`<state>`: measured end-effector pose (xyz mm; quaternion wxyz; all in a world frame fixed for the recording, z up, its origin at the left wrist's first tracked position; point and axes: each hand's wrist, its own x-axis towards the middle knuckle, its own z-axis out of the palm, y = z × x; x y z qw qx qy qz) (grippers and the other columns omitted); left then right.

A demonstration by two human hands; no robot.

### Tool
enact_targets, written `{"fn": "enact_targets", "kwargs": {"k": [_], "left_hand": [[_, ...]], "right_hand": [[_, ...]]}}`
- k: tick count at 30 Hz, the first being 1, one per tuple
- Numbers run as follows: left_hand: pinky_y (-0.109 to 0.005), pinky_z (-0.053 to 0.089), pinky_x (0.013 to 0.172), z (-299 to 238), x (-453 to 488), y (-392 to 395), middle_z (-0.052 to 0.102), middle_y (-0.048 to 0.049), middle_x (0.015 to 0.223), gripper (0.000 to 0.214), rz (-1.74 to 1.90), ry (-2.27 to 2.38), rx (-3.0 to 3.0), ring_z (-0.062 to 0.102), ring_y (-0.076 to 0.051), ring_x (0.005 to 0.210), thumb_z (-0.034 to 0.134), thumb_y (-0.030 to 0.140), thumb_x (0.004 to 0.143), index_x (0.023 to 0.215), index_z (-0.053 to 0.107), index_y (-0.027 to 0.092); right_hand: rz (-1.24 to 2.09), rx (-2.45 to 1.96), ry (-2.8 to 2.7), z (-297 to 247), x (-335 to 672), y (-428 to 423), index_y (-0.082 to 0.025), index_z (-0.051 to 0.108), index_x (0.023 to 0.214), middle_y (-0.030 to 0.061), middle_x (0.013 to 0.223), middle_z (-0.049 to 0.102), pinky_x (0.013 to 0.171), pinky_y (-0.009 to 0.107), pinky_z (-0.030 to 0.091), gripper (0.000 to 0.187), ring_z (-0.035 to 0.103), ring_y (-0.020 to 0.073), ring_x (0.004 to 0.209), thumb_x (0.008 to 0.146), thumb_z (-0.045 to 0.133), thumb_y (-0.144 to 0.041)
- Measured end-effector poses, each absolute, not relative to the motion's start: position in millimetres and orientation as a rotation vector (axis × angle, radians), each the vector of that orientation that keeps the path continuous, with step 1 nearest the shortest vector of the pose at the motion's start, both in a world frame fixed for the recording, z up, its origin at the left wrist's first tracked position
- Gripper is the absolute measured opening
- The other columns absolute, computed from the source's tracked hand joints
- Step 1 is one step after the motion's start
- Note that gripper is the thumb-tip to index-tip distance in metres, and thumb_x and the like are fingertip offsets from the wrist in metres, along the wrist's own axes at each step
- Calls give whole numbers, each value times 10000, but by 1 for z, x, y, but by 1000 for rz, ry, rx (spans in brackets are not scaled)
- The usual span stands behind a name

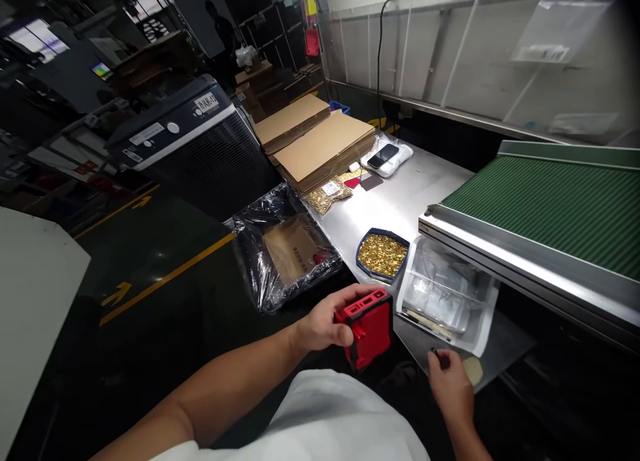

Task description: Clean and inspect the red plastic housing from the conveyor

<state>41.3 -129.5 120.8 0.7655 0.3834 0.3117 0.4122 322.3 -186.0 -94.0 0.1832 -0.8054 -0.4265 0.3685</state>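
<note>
My left hand (327, 321) grips a red plastic block-shaped part (370, 328) in front of my chest, just off the near edge of the steel table (395, 201). My right hand (450, 384) is closed in a pinch on a small dark thing I cannot make out, low at the table's near corner. Right above it stands a clear plastic tray (443, 294) with transparent bags inside. A blue dish (383, 254) full of small brass pieces sits beside that tray.
A green conveyor belt (555, 208) runs along the right. Flat cardboard stacks (320, 144), a phone (383, 156) on a white pad and a bag of brass pieces (327, 196) lie farther back. A plastic-lined box (285, 248) stands left of the table, a dark machine (195, 141) behind it.
</note>
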Motion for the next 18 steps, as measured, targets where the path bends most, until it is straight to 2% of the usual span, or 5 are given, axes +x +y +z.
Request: {"fn": "enact_targets", "kwargs": {"k": [3,8,11,13,18], "left_hand": [[-413,438,1025,128,40,-119,518,-122,1259,1064,923,685,1279,549,-288,1120,960,521,445,1382,541,240],[-412,500,961,138,52,-111,544,-143,1199,1121,1061,524,1684,556,-289,1087,960,539,420,1396,526,199],[-413,527,948,144,61,-111,573,-154,1173,1139,1136,443,1744,548,-292,1088,958,547,417,1395,519,163],[-420,535,949,147,64,-110,589,-156,1159,1142,1163,397,1764,542,-292,1090,957,546,422,1397,511,153],[-418,556,923,147,69,-107,588,-154,1138,1115,1180,316,1779,554,-273,1047,937,577,446,1389,518,155]], "right_hand": [[1162,-2148,-1130,-72,315,-188,-186,623,875,87,785,700,704,400,544,490,655,262,706,741,489,-639],[1151,-2027,-1129,-11,316,-181,-217,712,916,42,874,720,748,339,514,508,641,232,814,770,565,-681],[1241,-1861,-904,24,317,-177,-193,688,951,-7,717,635,569,275,438,496,527,151,618,723,701,-633],[1300,-1757,-760,43,316,-175,-173,675,909,-39,649,569,518,239,389,465,451,105,558,692,775,-572],[1445,-1554,-526,73,310,-174,-160,696,845,0,785,662,572,215,473,376,518,93,633,641,866,-426]]}}
